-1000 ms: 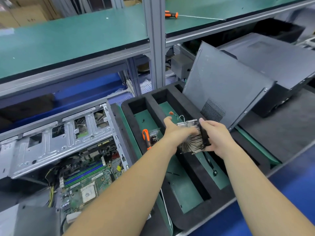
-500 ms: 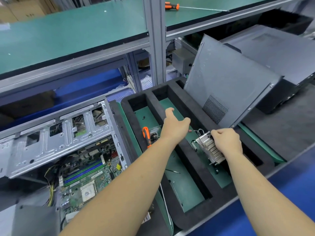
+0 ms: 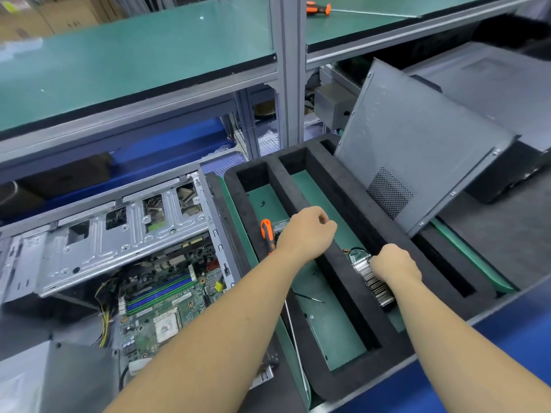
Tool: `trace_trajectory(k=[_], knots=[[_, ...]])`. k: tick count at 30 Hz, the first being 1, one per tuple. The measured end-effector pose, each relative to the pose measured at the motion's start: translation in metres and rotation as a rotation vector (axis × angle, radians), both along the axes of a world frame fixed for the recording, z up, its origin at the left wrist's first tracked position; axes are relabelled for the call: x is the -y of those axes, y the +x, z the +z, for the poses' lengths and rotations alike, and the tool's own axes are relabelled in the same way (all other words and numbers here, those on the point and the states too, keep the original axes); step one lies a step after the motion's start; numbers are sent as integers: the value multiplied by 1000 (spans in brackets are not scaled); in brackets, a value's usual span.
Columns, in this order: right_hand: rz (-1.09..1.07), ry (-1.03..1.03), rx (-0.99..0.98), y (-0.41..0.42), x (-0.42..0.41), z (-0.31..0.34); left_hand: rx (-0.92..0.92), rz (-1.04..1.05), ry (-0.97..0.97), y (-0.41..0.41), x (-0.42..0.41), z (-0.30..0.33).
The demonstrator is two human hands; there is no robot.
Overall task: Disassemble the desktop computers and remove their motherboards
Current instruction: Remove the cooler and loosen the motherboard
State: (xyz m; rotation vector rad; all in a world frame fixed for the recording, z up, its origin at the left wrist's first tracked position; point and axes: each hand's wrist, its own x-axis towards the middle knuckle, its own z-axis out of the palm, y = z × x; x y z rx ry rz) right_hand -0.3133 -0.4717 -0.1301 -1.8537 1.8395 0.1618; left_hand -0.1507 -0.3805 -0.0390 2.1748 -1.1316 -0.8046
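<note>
- right hand (image 3: 393, 265) grips finned heatsink (image 3: 373, 282) in black foam tray (image 3: 343, 383)
- left hand (image 3: 310, 231) loosely curled above orange-handled screwdriver (image 3: 267, 235)
- open computer case (image 3: 119, 234), motherboard (image 3: 167, 311) exposed

Orange-handled screwdriver (image 3: 318, 8) on green shelf (image 3: 134, 55)

We find no text we can read — the white sticker (image 3: 181, 298) on the motherboard (image 3: 167, 317) carries print too small and blurred, and the chip markings are equally unreadable.
</note>
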Motion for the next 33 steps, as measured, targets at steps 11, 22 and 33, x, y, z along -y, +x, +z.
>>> trace_trajectory(k=[11,22,33], knots=[[471,-339,514,150,-50,92,495,72,-205,75,-85,58],[1221,-166,505,251,-202,117,668,163,134,185,-279,30],[1593,90,-132,241,-253,66,573,248,146,195,-304,5]])
